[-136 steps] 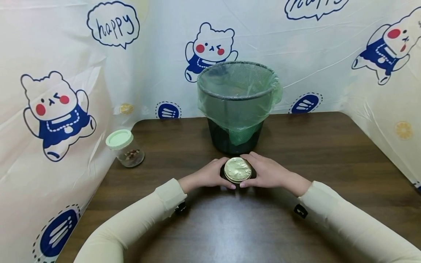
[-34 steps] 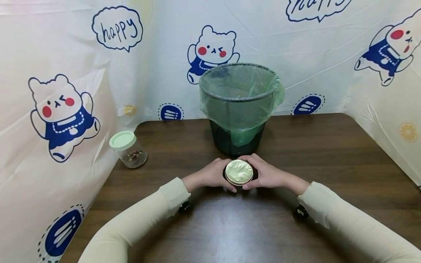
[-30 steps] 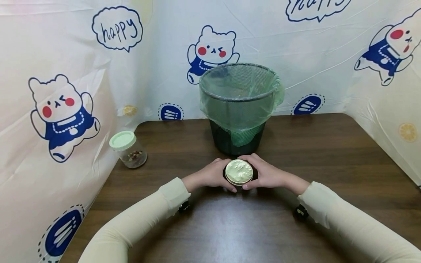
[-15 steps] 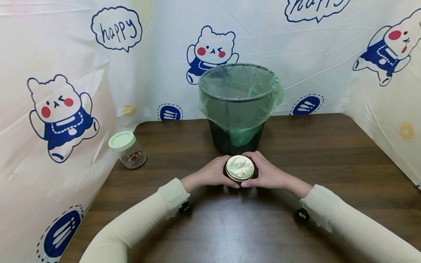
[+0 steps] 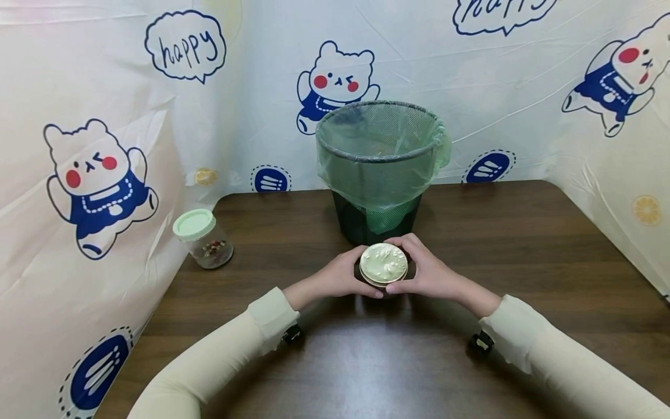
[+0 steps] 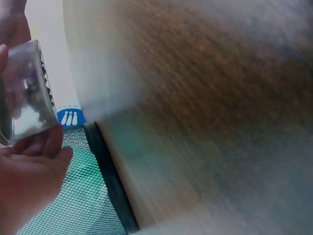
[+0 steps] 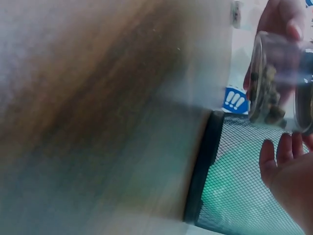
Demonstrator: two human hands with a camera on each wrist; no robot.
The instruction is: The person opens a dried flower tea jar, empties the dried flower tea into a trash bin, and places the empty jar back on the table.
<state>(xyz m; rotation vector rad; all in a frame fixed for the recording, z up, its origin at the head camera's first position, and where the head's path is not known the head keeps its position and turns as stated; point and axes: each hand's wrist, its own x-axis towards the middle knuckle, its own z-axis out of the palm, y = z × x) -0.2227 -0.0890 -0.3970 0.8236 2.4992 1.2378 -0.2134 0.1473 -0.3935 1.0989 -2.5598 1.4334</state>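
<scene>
Between my two hands in the head view is a jar with a shiny gold lid (image 5: 384, 263). My left hand (image 5: 342, 274) grips its left side, thumb toward me, and my right hand (image 5: 428, 273) grips the right side. In the left wrist view the jar's clear wall (image 6: 32, 98) shows above the left hand (image 6: 34, 181). Seen from the right wrist, the clear jar (image 7: 281, 63) holds brown lumpy pieces, and its base is apart from the tabletop. The right hand's fingers (image 7: 283, 149) touch its side. From the head, the lid hides the contents.
A black mesh bin (image 5: 377, 215) with a green liner bag (image 5: 377, 180) stands just beyond the hands. At the left table edge is a clear jar (image 5: 209, 247) with a pale green lid and small bits inside. Printed cloth (image 5: 251, 105) surrounds the brown wooden table (image 5: 502, 244).
Both hands have lifted the gold-lidded jar slightly; its lid looks larger and higher in the head view than one second ago. The bin and the green-lidded jar stay put.
</scene>
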